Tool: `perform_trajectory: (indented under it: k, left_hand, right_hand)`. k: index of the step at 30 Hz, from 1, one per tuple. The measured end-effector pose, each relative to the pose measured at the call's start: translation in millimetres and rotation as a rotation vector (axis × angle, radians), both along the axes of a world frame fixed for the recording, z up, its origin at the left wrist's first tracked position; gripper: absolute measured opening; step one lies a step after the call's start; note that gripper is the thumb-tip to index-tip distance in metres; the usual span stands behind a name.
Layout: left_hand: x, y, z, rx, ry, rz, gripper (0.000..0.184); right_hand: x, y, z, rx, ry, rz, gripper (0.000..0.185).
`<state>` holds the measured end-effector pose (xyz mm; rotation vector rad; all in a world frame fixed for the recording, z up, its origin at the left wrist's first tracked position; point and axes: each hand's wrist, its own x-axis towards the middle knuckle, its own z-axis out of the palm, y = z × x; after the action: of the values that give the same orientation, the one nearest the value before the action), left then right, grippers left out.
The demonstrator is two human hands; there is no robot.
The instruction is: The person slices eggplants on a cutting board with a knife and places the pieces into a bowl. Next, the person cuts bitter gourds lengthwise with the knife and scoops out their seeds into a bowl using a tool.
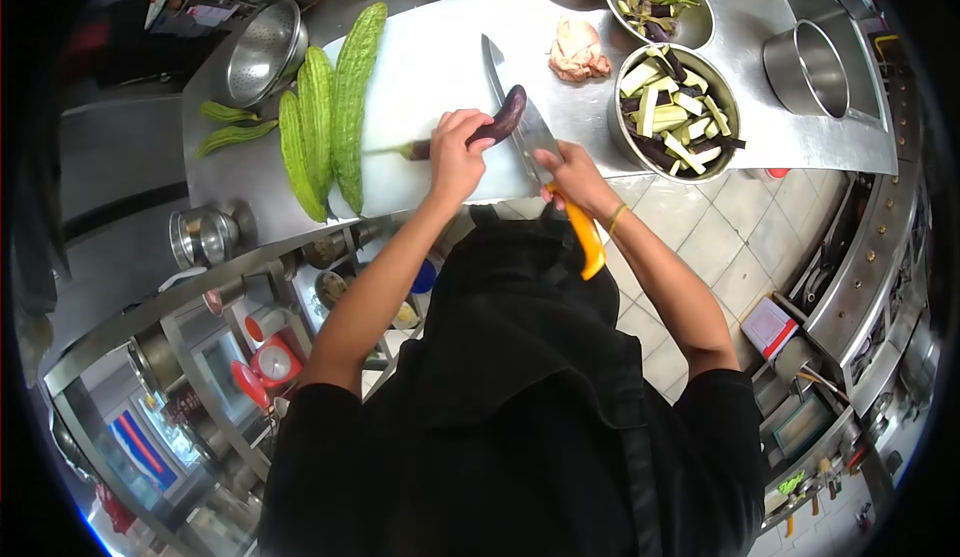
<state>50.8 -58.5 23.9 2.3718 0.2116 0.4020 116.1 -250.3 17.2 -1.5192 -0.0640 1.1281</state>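
Purple and glossy, 1 curved eggplant [508,114] lies across the white cutting board [420,67], close to the near edge of the steel counter [775,144]. The left hand [460,155] is curled over its middle, fingers bent around it, with the stem end poking out on the left and the rounded end on the right. The right hand [575,182] is closed around the knife [590,247] where blade and orange handle meet; the handle slants back over the counter's near edge, and the blade points toward the far edge, right by the eggplant's rounded end. Whether the 2 touch, I cannot tell.

Toward the counter's left end are 3 large ridged green gourds [350,107], 2 smaller ones [235,137] and a tilted colander [265,54]. Right of the board sit a crumpled pinkish item [578,50], a bowl of cut eggplant [675,114] near the near edge, a bowl of trimmings [660,5] behind it and, toward the right end, a steel pot [805,69].
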Motion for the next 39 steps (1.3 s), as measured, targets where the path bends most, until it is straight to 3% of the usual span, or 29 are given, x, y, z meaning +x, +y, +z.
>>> perform_trajectory:
  k: [6,8,12,19,21,23,25,26,30,39]
  left_hand:
    - [2,-18,-7,-0.124,-0.033,0.237,0.027]
    - [0,-20,-6,-0.165,-0.032,0.240,0.026]
    - [-3,-19,-3,-0.240,-0.035,0.255,0.026]
    - [-27,32,-2,-0.485,0.006,0.134,0.024]
    - [-55,71,19,0.119,0.142,-0.105,0.023]
    - [-73,99,25,0.264,0.202,-0.105,0.019]
    - [-89,116,7,-0.241,0.473,0.012,0.019]
    - [-95,117,-20,-0.264,0.232,-0.023,0.016]
    - [-99,107,-7,-0.134,0.176,0.001,0.010]
    - [-101,106,-4,-0.214,0.143,0.006,0.015]
  right_hand:
    - [-20,8,15,-0.044,-0.050,-0.023,0.026]
    - [-39,-6,27,-0.178,-0.019,0.119,0.023]
    - [-90,-14,25,-0.144,-0.076,-0.057,0.022]
    - [-63,62,2,-0.127,-0.193,-0.104,0.030]
    - [-64,66,4,-0.127,-0.190,-0.134,0.031]
    - [-65,68,9,-0.167,-0.187,-0.126,0.033]
    - [-71,73,2,-0.159,-0.196,-0.177,0.035]
    - [-73,74,4,-0.161,-0.204,-0.186,0.036]
    - [-90,84,0,-0.179,-0.224,-0.239,0.035]
    - [-146,110,4,-0.169,-0.208,-0.322,0.028]
